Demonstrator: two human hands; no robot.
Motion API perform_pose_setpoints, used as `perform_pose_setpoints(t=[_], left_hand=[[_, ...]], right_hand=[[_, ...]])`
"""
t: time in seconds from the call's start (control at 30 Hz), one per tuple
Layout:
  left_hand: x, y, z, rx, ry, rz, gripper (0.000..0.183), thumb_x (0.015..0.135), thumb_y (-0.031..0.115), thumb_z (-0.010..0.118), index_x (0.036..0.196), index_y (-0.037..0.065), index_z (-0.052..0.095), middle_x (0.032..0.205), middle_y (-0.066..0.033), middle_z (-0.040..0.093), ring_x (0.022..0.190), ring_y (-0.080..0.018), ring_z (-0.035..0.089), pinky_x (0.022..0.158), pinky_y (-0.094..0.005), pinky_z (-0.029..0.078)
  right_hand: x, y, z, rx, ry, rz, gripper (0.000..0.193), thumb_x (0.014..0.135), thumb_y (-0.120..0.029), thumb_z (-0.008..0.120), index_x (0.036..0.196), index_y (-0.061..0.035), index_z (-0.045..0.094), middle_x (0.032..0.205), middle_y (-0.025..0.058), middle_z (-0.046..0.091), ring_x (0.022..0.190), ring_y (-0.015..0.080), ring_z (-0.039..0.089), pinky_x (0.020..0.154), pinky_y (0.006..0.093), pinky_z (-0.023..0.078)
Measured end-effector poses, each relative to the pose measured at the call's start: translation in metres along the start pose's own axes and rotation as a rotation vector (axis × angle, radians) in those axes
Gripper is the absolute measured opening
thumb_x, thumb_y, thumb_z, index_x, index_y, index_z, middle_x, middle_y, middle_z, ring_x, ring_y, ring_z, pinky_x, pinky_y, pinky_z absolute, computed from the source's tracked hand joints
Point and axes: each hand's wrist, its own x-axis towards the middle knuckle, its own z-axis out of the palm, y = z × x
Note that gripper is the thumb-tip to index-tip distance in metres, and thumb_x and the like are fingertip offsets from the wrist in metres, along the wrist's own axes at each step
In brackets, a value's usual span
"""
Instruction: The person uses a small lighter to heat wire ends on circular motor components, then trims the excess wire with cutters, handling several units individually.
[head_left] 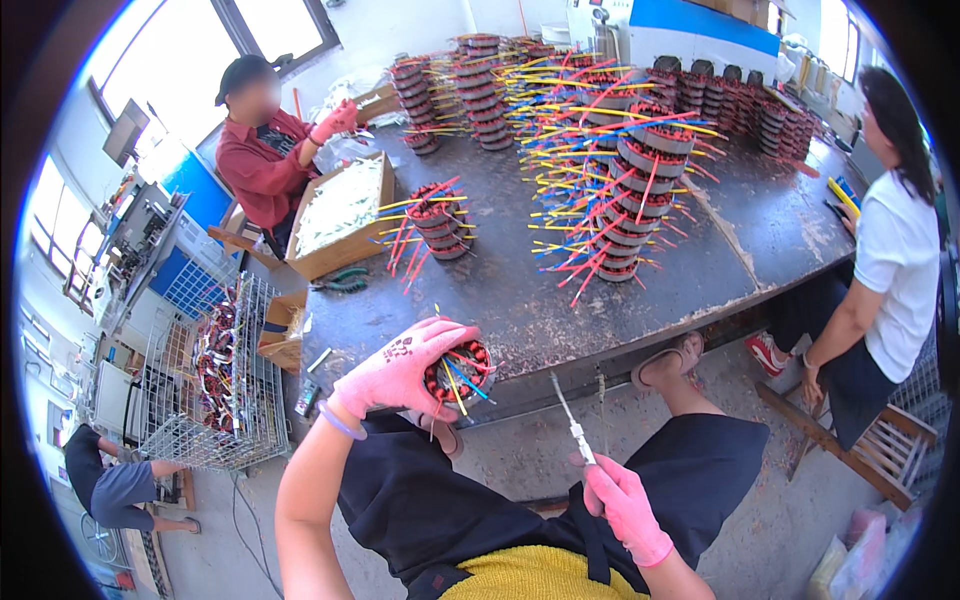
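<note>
My left hand (410,362), in a pink glove with a purple band at the wrist, is wrapped round a small motor stator (478,376) at the table's near edge. Red windings ring its opening, and blue, yellow and red wire leads stick out. The glove covers its left side. Lower right, my pink-gloved right hand (626,508) is closed on the lower end of a thin white cord (564,402), which has a thicker white piece (580,440) just above the fingers. The cord slants up to the table edge; its exact kind I cannot make out.
On the dark table (480,300) stand a short stator stack (440,230) and a tall leaning stack (645,185) bristling with wires. Green-handled pliers (345,281) lie near a carton (340,215) of white pieces. A wire cage (215,380) is at left; co-workers sit left and right.
</note>
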Motion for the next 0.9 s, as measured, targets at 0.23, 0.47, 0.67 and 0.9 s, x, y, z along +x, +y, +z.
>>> perform_pose_setpoints(t=[0.23,0.47,0.67,0.9], left_hand=[[0.005,-0.051,0.035,0.118,-0.07,-0.027,0.101,0.056,0.029,0.089,0.146,0.011,0.046,0.143,-0.0133,0.051,0.139,-0.0374,0.04,0.122,-0.0497,0.025],[0.0,-0.053,0.038,0.303,0.056,-0.026,0.099,0.047,0.026,0.09,0.139,0.016,0.056,0.14,-0.0068,0.054,0.138,-0.0309,0.042,0.122,-0.0512,0.026],[-0.006,-0.061,0.038,0.274,0.11,-0.031,0.098,0.045,0.02,0.088,0.138,0.018,0.058,0.147,-0.0064,0.049,0.143,-0.0332,0.037,0.123,-0.0512,0.026],[-0.006,-0.067,0.039,0.33,0.156,-0.083,0.098,0.044,0.016,0.087,0.137,0.022,0.058,0.15,-0.0086,0.045,0.144,-0.0342,0.036,0.122,-0.0517,0.028]], right_hand=[[0.016,0.012,0.004,-0.029,-0.016,0.09,0.038,0.105,-0.025,0.051,0.132,0.0008,0.058,0.067,-0.0053,0.047,0.059,0.0038,0.043,0.055,0.0216,0.033],[0.03,0.013,0.006,-0.083,-0.008,0.165,0.036,0.105,-0.023,0.05,0.13,0.0013,0.059,0.071,-0.0045,0.049,0.06,0.0048,0.044,0.056,0.0227,0.037],[0.037,0.012,0.014,-0.16,-0.057,0.197,0.034,0.105,-0.021,0.051,0.131,-0.0015,0.059,0.073,-0.0054,0.05,0.061,0.0051,0.046,0.057,0.0226,0.038],[0.041,0.006,0.02,-0.115,-0.078,0.241,0.038,0.105,-0.022,0.051,0.135,0.0013,0.056,0.074,-0.0055,0.047,0.064,0.0046,0.044,0.058,0.0215,0.036]])
